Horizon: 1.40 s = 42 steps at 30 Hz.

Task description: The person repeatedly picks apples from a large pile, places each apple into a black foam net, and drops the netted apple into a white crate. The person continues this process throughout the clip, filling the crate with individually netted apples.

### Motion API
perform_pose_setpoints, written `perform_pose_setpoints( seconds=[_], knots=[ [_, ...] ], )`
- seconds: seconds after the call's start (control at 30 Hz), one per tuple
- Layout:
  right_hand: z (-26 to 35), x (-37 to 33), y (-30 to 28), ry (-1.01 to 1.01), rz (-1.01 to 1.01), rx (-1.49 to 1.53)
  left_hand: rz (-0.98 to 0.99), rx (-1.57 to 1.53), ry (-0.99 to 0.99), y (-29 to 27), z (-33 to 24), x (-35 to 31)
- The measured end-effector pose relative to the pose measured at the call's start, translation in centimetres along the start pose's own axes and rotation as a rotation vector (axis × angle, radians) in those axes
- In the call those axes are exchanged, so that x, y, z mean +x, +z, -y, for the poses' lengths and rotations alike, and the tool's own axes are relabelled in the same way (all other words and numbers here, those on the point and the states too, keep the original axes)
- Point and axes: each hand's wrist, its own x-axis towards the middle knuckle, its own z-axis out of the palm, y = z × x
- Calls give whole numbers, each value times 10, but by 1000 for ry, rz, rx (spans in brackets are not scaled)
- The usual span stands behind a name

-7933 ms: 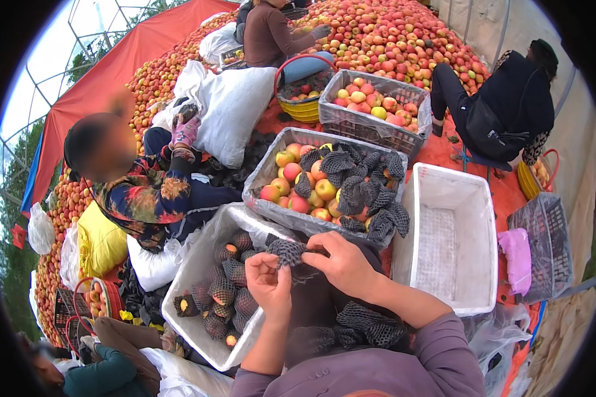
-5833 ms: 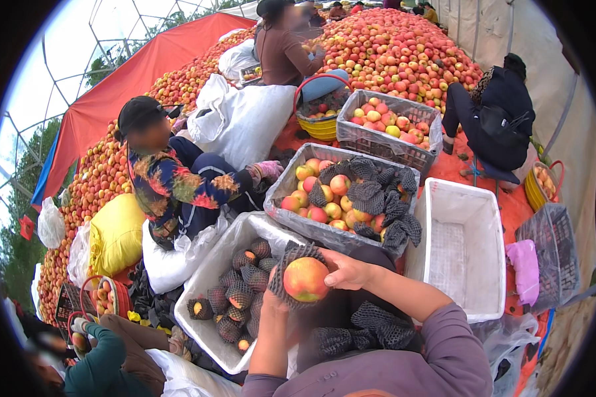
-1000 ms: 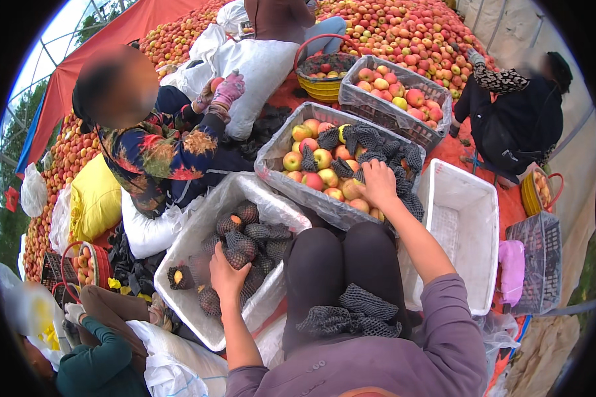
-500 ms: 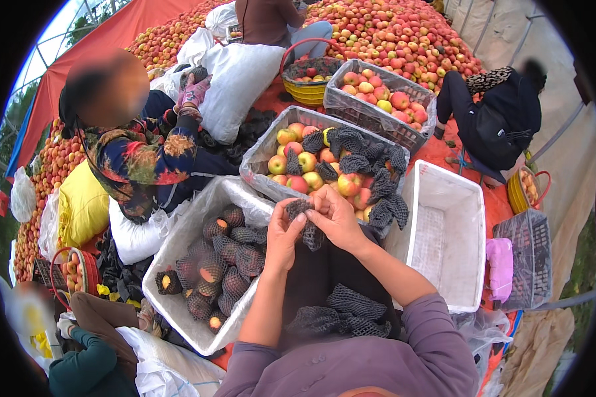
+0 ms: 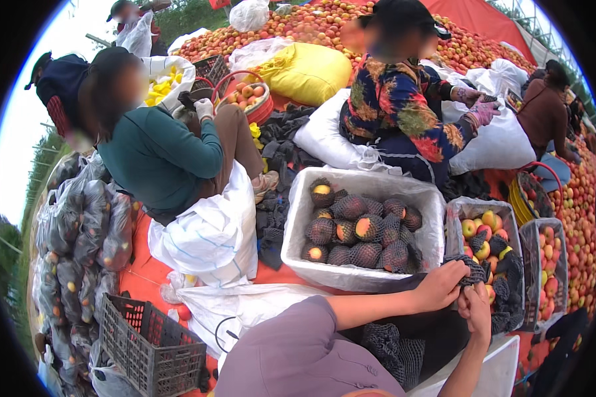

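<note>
My left hand (image 5: 442,286) and my right hand (image 5: 475,309) meet at the lower right, both gripping a black foam net sleeve (image 5: 471,268). I cannot tell whether a fruit is inside it. They hover at the near edge of a grey crate (image 5: 458,213) holding loose peaches (image 5: 481,233) and more black nets. Left of it stands a white plastic-lined box (image 5: 298,221) filled with several peaches wrapped in nets (image 5: 359,233). A heap of spare nets (image 5: 391,344) lies on my lap.
A person in a teal top (image 5: 159,155) and one in a patterned jacket (image 5: 404,99) sit across from me; another person (image 5: 543,112) is far right. Around lie white sacks (image 5: 208,228), a yellow sack (image 5: 304,69), a black crate (image 5: 146,344), a red basket (image 5: 248,99) and peach piles (image 5: 311,23).
The view has swung left, so my hands now sit at the lower right. They stay together on the net, as half a second ago; one second ago they were apart.
</note>
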Motion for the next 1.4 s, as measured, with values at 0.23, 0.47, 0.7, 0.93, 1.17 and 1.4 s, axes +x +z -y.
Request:
perform_pose_setpoints(
  seconds=[0.23,0.47,0.7,0.93,1.17,1.4],
  knots=[
    [20,17,19,-415,149,244,-87,-54,74,-2,-4,-9],
    [0,61,-50,-550,-243,-1117,-23,-212,-92,-7,-20,-19],
    [-92,98,-169,-170,-320,-2105,101,-73,-37,-6,-1,-51],
    [-48,75,-119,-65,-519,-1827,67,-279,-210,-9,9,-46],
    [9,-20,-14,-391,153,336,114,-1145,-773,7,25,-2],
    [0,-32,50,-289,438,393,395,-1703,-898,-37,34,-25]
  ],
)
